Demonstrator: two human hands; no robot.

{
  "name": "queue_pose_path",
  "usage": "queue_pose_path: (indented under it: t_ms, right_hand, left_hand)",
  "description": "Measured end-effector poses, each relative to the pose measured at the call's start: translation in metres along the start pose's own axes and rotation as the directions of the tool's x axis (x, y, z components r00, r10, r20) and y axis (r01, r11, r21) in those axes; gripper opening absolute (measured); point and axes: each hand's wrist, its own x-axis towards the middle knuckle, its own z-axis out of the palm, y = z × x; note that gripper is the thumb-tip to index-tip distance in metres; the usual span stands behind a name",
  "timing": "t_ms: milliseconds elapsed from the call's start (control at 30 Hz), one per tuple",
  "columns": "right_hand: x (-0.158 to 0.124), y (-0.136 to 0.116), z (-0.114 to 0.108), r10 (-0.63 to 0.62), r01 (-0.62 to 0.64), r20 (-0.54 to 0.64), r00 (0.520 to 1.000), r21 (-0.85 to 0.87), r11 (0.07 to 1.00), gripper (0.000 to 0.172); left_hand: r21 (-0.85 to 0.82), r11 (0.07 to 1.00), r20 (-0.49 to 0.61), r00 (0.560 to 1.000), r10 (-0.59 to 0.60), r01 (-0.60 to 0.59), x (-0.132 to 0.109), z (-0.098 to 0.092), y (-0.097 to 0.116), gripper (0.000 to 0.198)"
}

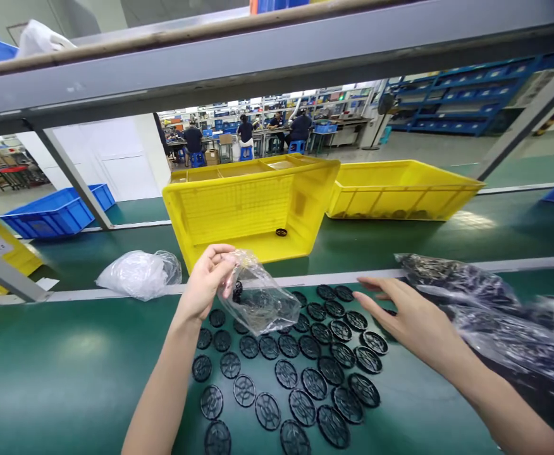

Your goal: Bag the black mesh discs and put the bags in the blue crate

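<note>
My left hand (209, 278) is lifted above the green belt and pinches the top of a small clear plastic bag (258, 297), which hangs open with a black part or two inside. My right hand (410, 319) reaches flat over the belt, fingers stretched out, palm down, just above the right end of several black round grille discs (305, 373) laid out in rows. It holds nothing that I can see.
A tipped yellow bin (248, 208) with one black disc inside stands behind the discs, another yellow bin (400, 186) to its right. A crumpled clear bag (139, 273) lies left; bags of black parts (486, 309) lie right. A blue crate (54, 212) sits far left. People work in the background.
</note>
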Motion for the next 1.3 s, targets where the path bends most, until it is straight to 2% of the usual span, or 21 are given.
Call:
queue_pose_path:
  t_ms: [67, 100, 167, 200, 233, 267, 333, 400, 467, 533, 567, 633, 700, 800, 867, 967, 1033, 1100, 1167, 1233, 1300]
  right_hand:
    - [0.006, -0.066, -0.024, -0.192, 0.187, 0.012, 0.981, 0.176, 0.966, 0.067]
    - [0.010, -0.100, -0.031, -0.312, 0.303, 0.012, 0.950, 0.204, 0.931, 0.073]
    - [0.025, -0.162, -0.033, -0.484, 0.460, 0.069, 0.872, 0.221, 0.860, 0.078]
    - [0.035, -0.188, -0.029, -0.525, 0.490, 0.113, 0.844, 0.237, 0.839, 0.067]
    - [0.046, -0.211, -0.025, -0.521, 0.477, 0.144, 0.841, 0.256, 0.841, 0.053]
    - [0.058, -0.230, -0.020, -0.507, 0.451, 0.155, 0.848, 0.292, 0.843, 0.046]
    - [0.081, -0.258, -0.014, -0.468, 0.383, 0.117, 0.876, 0.421, 0.822, 0.046]
    - [0.101, -0.274, -0.012, -0.428, 0.333, 0.027, 0.903, 0.586, 0.738, 0.047]
    - [0.116, -0.279, -0.007, -0.373, 0.282, -0.031, 0.927, 0.714, 0.640, 0.049]
    - [0.126, -0.273, 0.007, -0.308, 0.200, 0.000, 0.951, 0.761, 0.617, 0.050]
    - [0.130, -0.266, 0.017, -0.276, 0.150, 0.045, 0.960, 0.752, 0.642, 0.050]
    - [0.134, -0.249, 0.042, -0.224, 0.066, 0.143, 0.964, 0.688, 0.723, 0.047]
    - [0.134, -0.229, 0.064, -0.207, 0.024, 0.214, 0.955, 0.636, 0.771, 0.044]
    - [0.129, -0.204, 0.082, -0.206, -0.008, 0.274, 0.939, 0.619, 0.785, 0.046]
    - [0.124, -0.192, 0.082, -0.216, -0.016, 0.297, 0.930, 0.622, 0.783, 0.054]
    - [0.118, -0.178, 0.075, -0.209, -0.049, 0.306, 0.929, 0.661, 0.748, 0.064]
    - [0.117, -0.169, 0.072, -0.183, -0.095, 0.294, 0.938, 0.727, 0.680, 0.065]
    - [0.116, -0.160, 0.072, -0.159, -0.125, 0.266, 0.951, 0.798, 0.589, 0.063]
    - [0.117, -0.152, 0.072, -0.172, -0.158, 0.275, 0.946, 0.854, 0.496, 0.061]
    - [0.118, -0.148, 0.071, -0.239, -0.238, 0.363, 0.901, 0.872, 0.428, 0.061]
    - [0.119, -0.149, 0.067, -0.331, -0.322, 0.493, 0.805, 0.830, 0.455, 0.065]
  left_hand:
    - [-0.026, 1.000, 0.011, 1.000, -0.006, 0.006, 0.014, 0.001, 0.000, 0.032]
    - [-0.039, 0.999, 0.000, 1.000, -0.004, 0.004, 0.021, 0.001, 0.001, 0.030]
    - [-0.060, 0.998, -0.058, 0.998, 0.003, -0.007, 0.036, -0.005, 0.009, 0.027]
    - [-0.064, 0.998, -0.100, 0.995, 0.011, -0.017, 0.041, -0.009, 0.016, 0.026]
    - [-0.066, 0.997, -0.142, 0.990, 0.023, -0.033, 0.045, -0.015, 0.025, 0.026]
    - [-0.063, 0.996, -0.176, 0.983, 0.045, -0.057, 0.047, -0.021, 0.035, 0.027]
    - [-0.058, 0.987, -0.195, 0.972, 0.134, -0.148, 0.045, -0.035, 0.058, 0.028]
    - [-0.039, 0.960, -0.163, 0.950, 0.267, -0.276, 0.038, -0.051, 0.076, 0.028]
    - [0.026, 0.922, -0.150, 0.910, 0.386, -0.386, 0.027, -0.069, 0.080, 0.030]
    - [0.165, 0.894, -0.179, 0.878, 0.443, -0.417, 0.016, -0.092, 0.065, 0.034]
    - [0.257, 0.882, -0.200, 0.871, 0.449, -0.396, 0.011, -0.105, 0.051, 0.035]
    - [0.452, 0.849, -0.231, 0.884, 0.407, -0.273, -0.001, -0.130, 0.011, 0.036]
    - [0.659, 0.749, -0.235, 0.926, 0.296, -0.073, -0.014, -0.150, -0.034, 0.034]
    - [0.722, 0.690, -0.232, 0.957, 0.175, 0.049, -0.030, -0.167, -0.091, 0.033]
    - [0.758, 0.648, -0.205, 0.971, 0.127, 0.075, -0.036, -0.169, -0.114, 0.037]
    - [0.809, 0.583, -0.155, 0.983, 0.099, 0.069, -0.038, -0.167, -0.129, 0.049]
    - [0.823, 0.565, -0.143, 0.984, 0.109, 0.057, -0.037, -0.166, -0.129, 0.053]
    - [0.854, 0.519, -0.139, 0.970, 0.198, 0.016, -0.037, -0.166, -0.127, 0.050]
    - [0.904, 0.424, -0.070, 0.956, 0.286, -0.060, -0.038, -0.166, -0.124, 0.041]
    - [0.927, 0.351, 0.035, 0.963, 0.267, -0.131, -0.038, -0.168, -0.123, 0.033]
    - [0.922, 0.360, 0.074, 0.978, 0.194, -0.141, -0.039, -0.170, -0.125, 0.032]
